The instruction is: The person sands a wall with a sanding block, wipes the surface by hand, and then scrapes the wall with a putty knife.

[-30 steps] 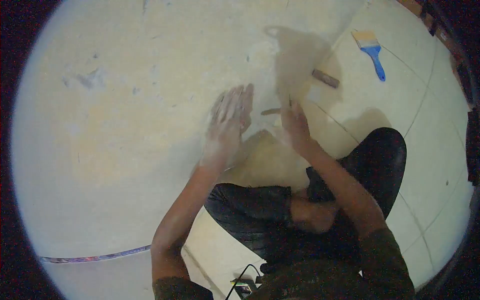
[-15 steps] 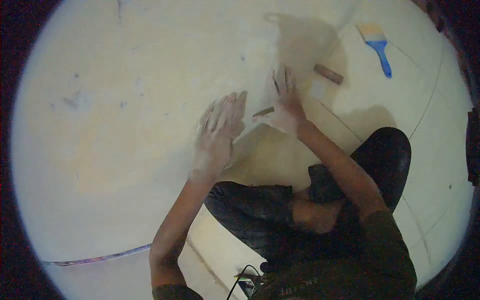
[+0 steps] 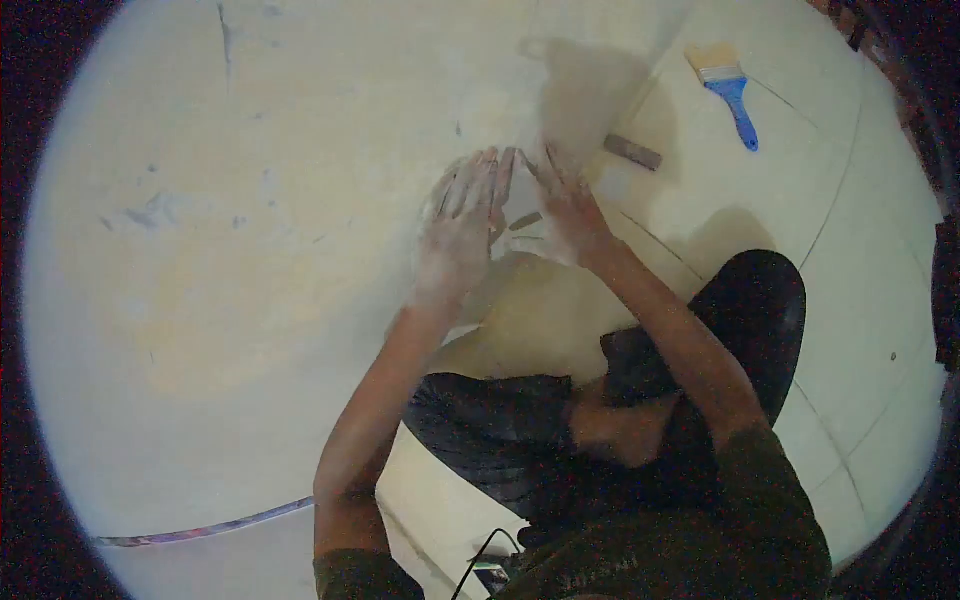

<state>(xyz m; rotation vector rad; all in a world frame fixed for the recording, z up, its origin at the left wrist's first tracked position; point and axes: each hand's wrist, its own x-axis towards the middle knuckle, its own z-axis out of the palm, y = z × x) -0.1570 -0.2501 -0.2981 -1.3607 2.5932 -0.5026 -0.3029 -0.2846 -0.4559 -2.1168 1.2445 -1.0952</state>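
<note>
My left hand, coated in pale dust, lies with its fingers stretched out on a large off-white surface that bears yellowish patches and dark smudges. Close to its right is my right hand, also dusty, fingers extended and angled toward the left fingertips. The fingertips of both hands nearly meet. In the gap between the hands shows a small dark brown strip, whose kind I cannot make out. No object shows in either hand, though what lies under the palms is hidden.
Beyond my right hand lie a small brown block and a paintbrush with a blue handle, on pale floor tiles. My folded legs are below. A dark cable runs near my torso. A coloured strip edges the surface.
My left hand has slid up and to the right, closer to my right hand. The right hand has shifted only slightly, its fingers now tilting left. The view has moved a little.
</note>
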